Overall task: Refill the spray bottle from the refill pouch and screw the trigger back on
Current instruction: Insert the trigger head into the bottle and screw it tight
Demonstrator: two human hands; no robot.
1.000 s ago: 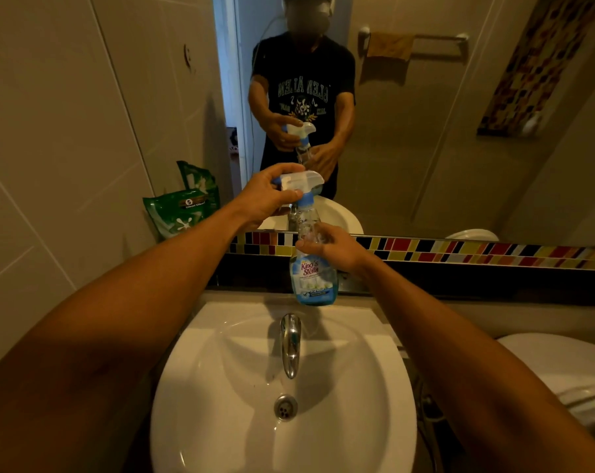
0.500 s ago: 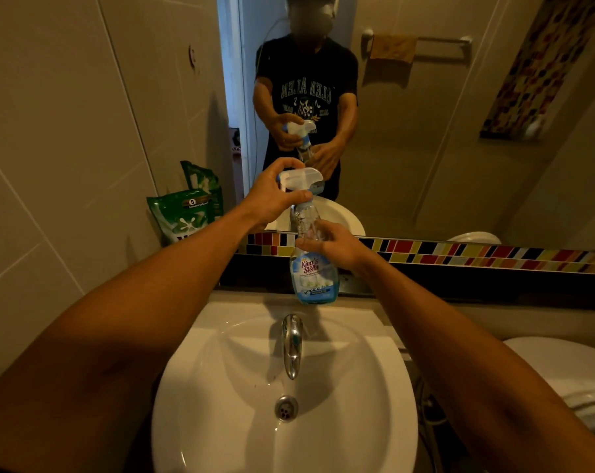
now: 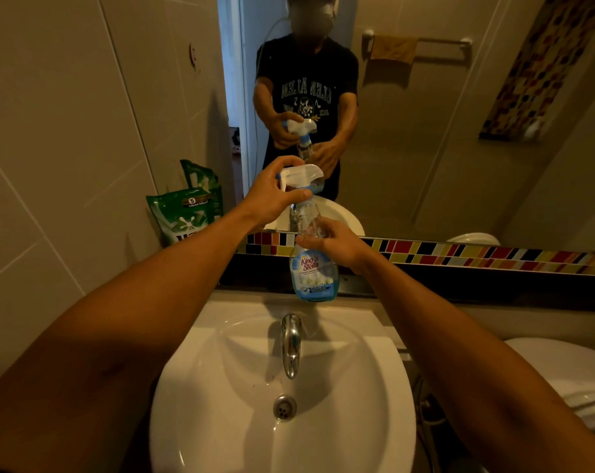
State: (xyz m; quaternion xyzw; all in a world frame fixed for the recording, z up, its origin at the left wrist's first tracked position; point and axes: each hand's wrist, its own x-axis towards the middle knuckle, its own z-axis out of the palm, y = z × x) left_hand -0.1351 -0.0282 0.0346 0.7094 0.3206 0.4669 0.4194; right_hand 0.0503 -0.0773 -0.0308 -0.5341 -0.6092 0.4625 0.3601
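A clear spray bottle (image 3: 314, 273) with a blue "King's Stella" label is held upright above the back rim of the sink. Blue liquid fills only its lower part. My right hand (image 3: 337, 243) grips the bottle's upper body. My left hand (image 3: 271, 196) is closed around the white and blue trigger head (image 3: 301, 175), which sits on the bottle's neck. A green refill pouch (image 3: 187, 215) leans against the tiled wall at the left, beside the mirror.
A white sink (image 3: 364, 387) with a chrome tap (image 3: 291, 343) and drain lies below the bottle. A toilet (image 3: 562, 373) stands at the right. The mirror (image 3: 426, 131) ahead reflects the person holding the bottle, above a coloured tile strip (image 3: 460, 256).
My left hand has shifted its grip on the trigger head, whose nozzle has swung a little. The bottle and my right hand have stayed almost in place.
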